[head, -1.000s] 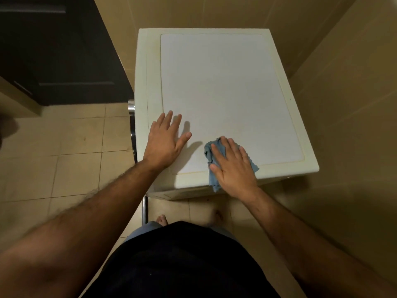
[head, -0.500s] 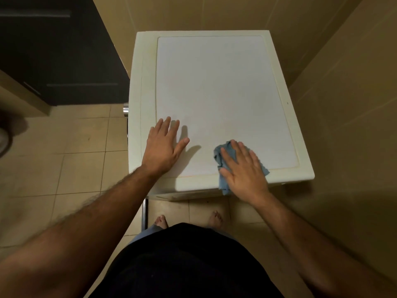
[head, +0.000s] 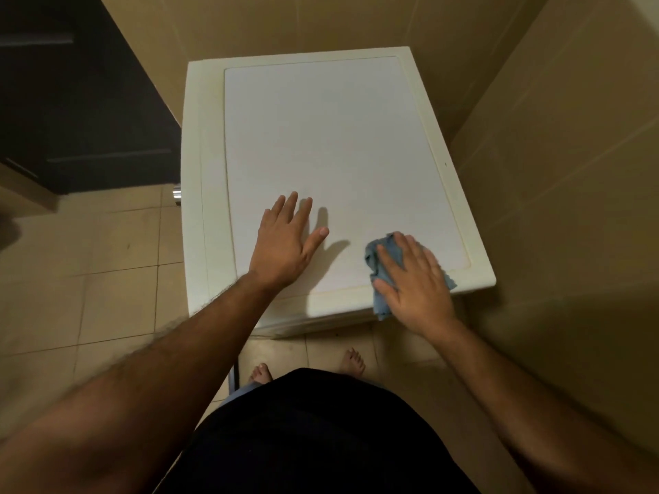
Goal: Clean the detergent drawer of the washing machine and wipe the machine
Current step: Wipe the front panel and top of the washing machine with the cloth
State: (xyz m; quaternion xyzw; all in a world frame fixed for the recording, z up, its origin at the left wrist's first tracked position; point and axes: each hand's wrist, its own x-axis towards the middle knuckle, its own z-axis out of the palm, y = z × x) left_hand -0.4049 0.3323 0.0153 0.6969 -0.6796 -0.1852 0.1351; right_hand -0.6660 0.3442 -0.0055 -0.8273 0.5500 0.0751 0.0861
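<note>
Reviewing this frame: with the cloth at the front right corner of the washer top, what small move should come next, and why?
Probably sweep the right hand and blue cloth away along the washing machine top: the cloth sits at the near right edge, most of the panel lies beyond, and the left hand rests flat.

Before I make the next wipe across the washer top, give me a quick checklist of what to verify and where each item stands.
1. Blue cloth under right hand: ok, fingers flat on it.
2. Left hand bracing washing machine top: ok, palm flat.
3. Path ahead on the top: ok, nothing stands on it.
4. Cloth fully on the top: not ok, a corner hangs over the front edge.
5. Detergent drawer cleaned: cannot tell, out of view.
</note>
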